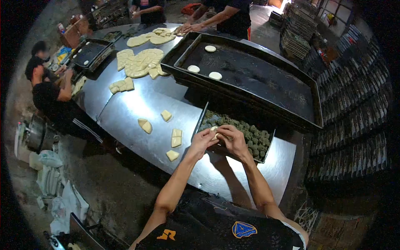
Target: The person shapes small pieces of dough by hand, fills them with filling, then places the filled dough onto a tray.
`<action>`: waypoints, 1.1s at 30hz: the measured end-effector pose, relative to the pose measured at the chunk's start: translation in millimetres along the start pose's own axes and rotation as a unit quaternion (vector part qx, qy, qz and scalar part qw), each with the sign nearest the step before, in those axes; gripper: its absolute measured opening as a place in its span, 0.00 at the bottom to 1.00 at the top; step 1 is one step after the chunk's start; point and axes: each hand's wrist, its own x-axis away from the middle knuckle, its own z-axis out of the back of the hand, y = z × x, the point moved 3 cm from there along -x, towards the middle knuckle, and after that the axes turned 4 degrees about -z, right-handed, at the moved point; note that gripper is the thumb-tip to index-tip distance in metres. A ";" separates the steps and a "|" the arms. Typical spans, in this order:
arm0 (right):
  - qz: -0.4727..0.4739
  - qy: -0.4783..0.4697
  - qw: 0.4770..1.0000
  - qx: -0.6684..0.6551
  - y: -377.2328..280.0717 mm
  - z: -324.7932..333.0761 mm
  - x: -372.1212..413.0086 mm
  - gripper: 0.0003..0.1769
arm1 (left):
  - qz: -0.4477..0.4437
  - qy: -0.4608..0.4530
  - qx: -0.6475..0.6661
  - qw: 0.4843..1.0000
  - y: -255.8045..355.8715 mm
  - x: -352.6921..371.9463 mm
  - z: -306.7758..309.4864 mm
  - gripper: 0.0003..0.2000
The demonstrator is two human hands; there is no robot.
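On the shirt (208,227) at six o'clock I am making out an orange R-like mark (168,234) and a blue crest (244,229), its lettering too small for me to read. Dead centre, a small pale dough piece (215,136) is sitting between the fingertips; the left hand (201,144) and the right hand (233,142) are both pinching it, fingers drawn close. Beneath and toward two o'clock, a tray (268,146) is holding greenish balls (254,136), the hands hiding part of its near side. From eight to ten o'clock, cut dough pieces (176,137) are lying on the metal table (125,110). At one o'clock a large baking tray (258,85) is carrying three white rounds (215,76), and its edge is blocking my view behind the balls.
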 end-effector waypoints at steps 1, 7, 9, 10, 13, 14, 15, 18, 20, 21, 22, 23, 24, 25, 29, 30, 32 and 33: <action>0.016 0.006 1.000 0.023 -0.9 0.8 0.1 0.17 | -0.011 0.017 -0.015 1.000 -6.1 -1.1 2.7 0.19; 0.005 0.037 0.999 0.012 -24.6 8.3 -5.8 0.13 | -0.094 -0.007 -0.329 0.940 18.9 20.6 -12.6 0.19; 0.013 0.025 0.999 0.018 -24.3 10.4 -3.2 0.14 | -0.077 -0.069 -0.082 0.991 20.7 30.4 -10.8 0.20; -0.028 0.022 0.999 -0.033 -23.3 10.5 -1.3 0.13 | -0.079 -0.067 -0.084 0.991 22.3 35.0 -10.0 0.20; -0.024 0.007 0.997 -0.073 -44.5 1.5 0.1 0.12 | -0.006 -0.026 0.074 0.997 22.9 51.2 -5.4 0.25; 0.019 -0.001 0.998 -0.059 -53.8 -1.4 0.5 0.12 | -0.008 -0.022 0.075 0.997 19.9 51.6 -1.5 0.25; 0.000 -0.012 0.997 -0.081 -55.7 -0.7 -0.6 0.12 | -0.019 -0.026 0.059 0.998 17.8 52.1 1.9 0.25; -0.127 -0.015 0.985 -0.118 -47.3 -4.6 -4.7 0.10 | -0.033 -0.031 0.057 0.997 19.9 57.1 6.0 0.24; -0.073 -0.005 0.992 -0.101 -54.6 -12.7 -5.6 0.09 | -0.052 -0.026 0.164 0.985 18.1 56.2 11.3 0.21; -0.023 0.010 0.996 -0.085 -62.8 -17.5 -5.6 0.09 | -0.067 0.016 0.179 0.982 17.0 57.1 11.5 0.17; 0.084 0.059 0.994 0.049 -75.4 -17.7 -4.1 0.09 | -0.070 0.018 0.176 0.982 17.1 58.6 11.0 0.17; 0.015 0.045 0.999 -0.006 -77.1 -20.5 -3.6 0.09 | -0.083 0.023 0.160 0.983 18.2 60.2 11.3 0.15; -0.054 0.029 0.996 -0.059 -77.0 -24.2 -0.8 0.09 | -0.095 0.028 0.145 0.984 19.4 62.2 12.1 0.13; -0.051 0.026 0.997 -0.059 -77.8 -27.6 2.1 0.09 | -0.115 0.028 0.119 0.986 21.3 63.4 12.8 0.11; -0.094 0.024 0.984 -0.147 -74.2 -41.3 13.8 0.09 | -0.097 -0.009 0.141 0.985 36.4 78.1 18.3 0.11; -0.076 0.022 0.984 -0.162 -78.2 -42.8 16.3 0.09 | -0.096 -0.007 0.142 0.985 31.2 80.4 18.1 0.11; -0.074 0.026 0.981 -0.177 -91.7 -42.1 21.2 0.07 | -0.161 0.039 0.084 0.983 24.6 83.6 19.6 0.11; -0.077 0.034 0.983 -0.164 -99.9 -39.3 23.9 0.07 | -0.187 0.031 0.078 0.979 21.1 85.5 16.8 0.11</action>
